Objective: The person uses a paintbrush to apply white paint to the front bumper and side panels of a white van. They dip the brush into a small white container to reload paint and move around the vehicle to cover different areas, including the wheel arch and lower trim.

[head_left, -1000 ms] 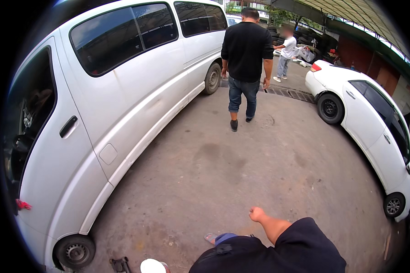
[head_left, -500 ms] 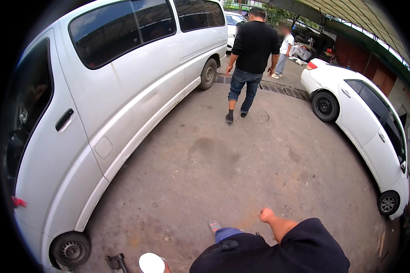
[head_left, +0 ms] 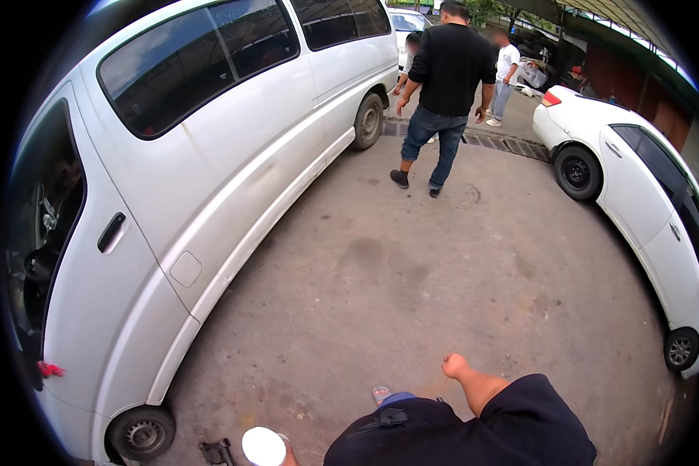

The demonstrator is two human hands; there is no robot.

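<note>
At the bottom, my left hand (head_left: 287, 451) is closed around a white cup-like container (head_left: 262, 445), mostly out of view beneath it. My right hand (head_left: 453, 365) hangs in front of me above the concrete ground, fingers curled; whether anything is inside them is hidden. Below it show my dark shirt and a sandalled foot (head_left: 381, 394). A dark metal tool (head_left: 217, 452) lies on the ground left of the container, near a van's front wheel.
A white van (head_left: 147, 194) lines the left, a white sedan (head_left: 637, 217) the right. A person in black (head_left: 450, 74) walks ahead over concrete (head_left: 443, 272) toward a drain grate (head_left: 505, 145). Another person (head_left: 506, 70) stands beyond; a third (head_left: 412, 50) is partly hidden. Tires (head_left: 528, 43) are piled behind.
The person in black has moved farther off and to the right in view. A partly hidden person has appeared beside them. My right hand shifted slightly right; the container stays in my left.
</note>
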